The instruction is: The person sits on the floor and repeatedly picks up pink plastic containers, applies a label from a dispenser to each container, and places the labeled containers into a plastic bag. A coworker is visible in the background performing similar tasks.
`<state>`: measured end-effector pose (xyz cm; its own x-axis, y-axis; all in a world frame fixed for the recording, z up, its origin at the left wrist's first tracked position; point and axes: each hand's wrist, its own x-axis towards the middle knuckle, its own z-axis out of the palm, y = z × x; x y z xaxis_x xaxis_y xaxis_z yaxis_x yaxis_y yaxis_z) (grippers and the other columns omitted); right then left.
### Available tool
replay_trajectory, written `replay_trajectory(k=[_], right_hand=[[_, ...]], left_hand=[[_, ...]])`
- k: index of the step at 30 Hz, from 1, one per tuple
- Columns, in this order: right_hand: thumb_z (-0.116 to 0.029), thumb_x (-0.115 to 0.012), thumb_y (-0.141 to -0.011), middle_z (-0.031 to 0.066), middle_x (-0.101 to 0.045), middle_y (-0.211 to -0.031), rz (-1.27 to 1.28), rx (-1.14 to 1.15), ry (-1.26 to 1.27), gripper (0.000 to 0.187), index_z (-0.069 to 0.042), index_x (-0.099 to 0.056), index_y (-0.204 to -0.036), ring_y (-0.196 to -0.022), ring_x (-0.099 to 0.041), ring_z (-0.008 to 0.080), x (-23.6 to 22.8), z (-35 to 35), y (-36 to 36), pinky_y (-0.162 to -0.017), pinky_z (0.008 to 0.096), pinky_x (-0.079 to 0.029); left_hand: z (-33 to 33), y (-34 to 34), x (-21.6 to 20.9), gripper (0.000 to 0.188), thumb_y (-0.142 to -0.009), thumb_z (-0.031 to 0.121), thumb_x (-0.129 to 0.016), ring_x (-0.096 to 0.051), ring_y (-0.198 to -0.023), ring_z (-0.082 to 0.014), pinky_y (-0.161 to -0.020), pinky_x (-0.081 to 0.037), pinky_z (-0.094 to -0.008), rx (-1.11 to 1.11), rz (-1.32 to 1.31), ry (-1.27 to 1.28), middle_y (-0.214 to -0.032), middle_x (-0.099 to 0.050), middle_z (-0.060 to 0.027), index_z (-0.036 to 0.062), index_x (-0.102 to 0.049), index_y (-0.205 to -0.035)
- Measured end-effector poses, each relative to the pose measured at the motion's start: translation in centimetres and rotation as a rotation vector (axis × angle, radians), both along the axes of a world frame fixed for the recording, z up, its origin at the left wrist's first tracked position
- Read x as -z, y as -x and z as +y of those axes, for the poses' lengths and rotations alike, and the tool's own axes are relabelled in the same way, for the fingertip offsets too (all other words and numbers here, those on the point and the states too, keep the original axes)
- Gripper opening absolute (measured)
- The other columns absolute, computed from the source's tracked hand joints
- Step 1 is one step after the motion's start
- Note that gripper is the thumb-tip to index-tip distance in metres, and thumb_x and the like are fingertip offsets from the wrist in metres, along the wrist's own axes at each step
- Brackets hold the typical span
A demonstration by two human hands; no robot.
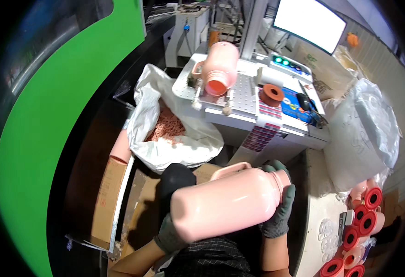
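A large pink plastic jug with a side handle lies across my lap, its neck toward the right. My right hand, in a grey-green glove, closes round the neck end. At the jug's base, my left hand, gloved alike, grips from below; part of its fingers is hidden behind the jug. Another pink jug rests on the perforated metal table ahead, its open mouth facing me.
An open white sack holds pink scraps at left. A green machine panel stands farther left. Labels hang off the table's front beside a brown tape roll. Several pink jugs and white rings sit at right.
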<state>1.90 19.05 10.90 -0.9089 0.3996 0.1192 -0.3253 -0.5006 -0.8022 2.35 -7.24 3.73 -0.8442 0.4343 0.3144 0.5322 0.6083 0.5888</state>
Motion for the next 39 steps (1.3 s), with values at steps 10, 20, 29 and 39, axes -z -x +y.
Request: replay_trajectory(k=[10, 20, 29, 39], right_hand=[[-0.017, -0.078, -0.084, 0.0169, -0.057, -0.126, -0.157, 0.334, -0.884, 0.047, -0.003, -0.059, -0.124, -0.111, -0.061, 0.0290, 3.1, -0.1, -15.4, -0.092, 0.0388, -0.051], [-0.035, -0.064, -0.097, 0.0115, -0.066, -0.070, -0.490, -0.584, -1.698, 0.031, -0.008, -0.070, -0.081, -0.063, -0.066, 0.0300, -0.7, 6.9, -19.1, -0.061, 0.0413, -0.053], [-0.009, -0.069, -0.089, 0.0118, -0.069, -0.075, -0.346, -0.092, -1.112, 0.010, 0.000, -0.072, -0.084, -0.065, -0.065, 0.0272, 1.9, 3.8, -17.7, -0.064, 0.0357, -0.051], [-0.006, -0.078, -0.080, 0.0124, -0.073, -0.079, -0.183, -0.117, -1.274, 0.005, -0.004, -0.073, -0.080, -0.068, -0.070, 0.0282, -1.9, 2.4, -12.4, -0.063, 0.0361, -0.052]], left_hand=[[12.1, -2.2, -4.6, 0.089, -0.073, 0.049, -0.086, -0.060, -0.121, -0.0339, -0.107, -0.045, -0.0519, 0.734, 0.019, -0.131, -0.133, -0.060, -0.0168, 0.0060, -0.055, -0.144], [18.8, -4.3, -4.9, 0.093, -0.072, 0.044, -0.083, -0.063, -0.114, -0.0270, -0.103, -0.046, -0.0444, 1.122, -0.060, 0.397, -0.119, -0.067, -0.0049, 0.0090, -0.050, -0.152], [15.0, -1.6, -1.4, 0.082, -0.075, 0.044, -0.083, -0.063, -0.117, -0.0228, -0.105, -0.046, -0.0422, 1.066, -0.337, -0.071, -0.126, -0.068, -0.0062, 0.0093, -0.057, -0.145], [11.8, 1.2, -4.2, 0.077, -0.071, 0.045, -0.090, -0.068, -0.107, -0.0290, -0.097, -0.052, -0.0443, 0.674, -0.147, -0.197, -0.123, -0.069, -0.0088, 0.0086, -0.065, -0.133]])
